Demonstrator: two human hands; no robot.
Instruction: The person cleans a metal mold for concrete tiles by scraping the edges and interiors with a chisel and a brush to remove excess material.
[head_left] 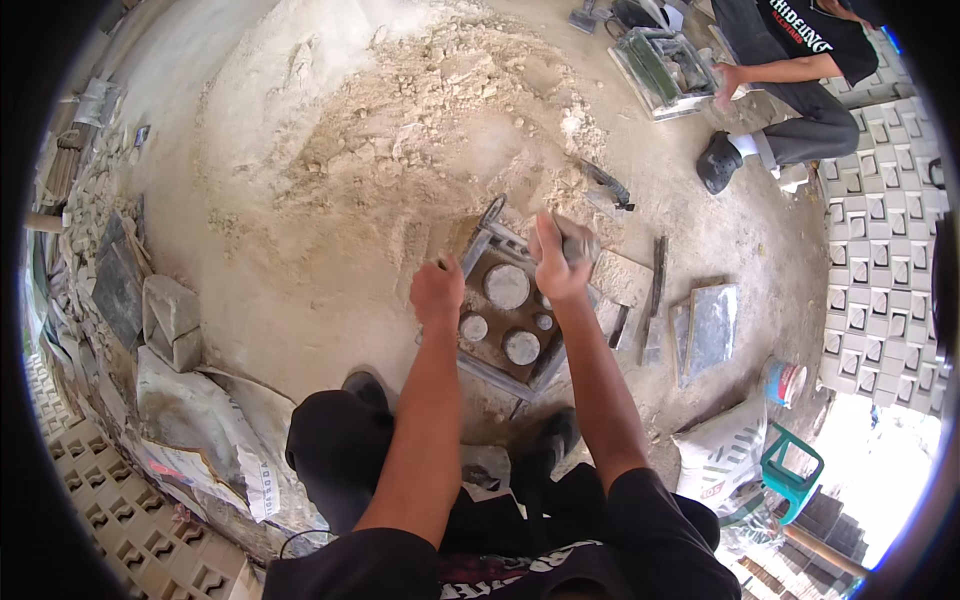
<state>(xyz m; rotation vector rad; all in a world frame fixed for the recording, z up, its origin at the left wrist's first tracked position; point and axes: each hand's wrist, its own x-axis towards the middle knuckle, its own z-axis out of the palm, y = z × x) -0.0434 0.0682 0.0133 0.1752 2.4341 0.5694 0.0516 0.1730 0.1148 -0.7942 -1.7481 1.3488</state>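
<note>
Black sleeves (pixel 355 565) crowd the picture's lower edge, and at centre a tilted, squarish moulding box (pixel 495 376) with pale discs (pixel 507 287) lies down-left of the nearer right hand (pixel 561 265), clenched round a grey lump (pixel 579 243) (motion-blurred), and just right of the left hand (pixel 437 292), a fist whose contents I cannot tell.

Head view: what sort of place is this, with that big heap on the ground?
Probably a small casting or moulding workshop: there's a sandy heap, a square frame around pale discs, and rows of patterned blocks at the right.
</note>
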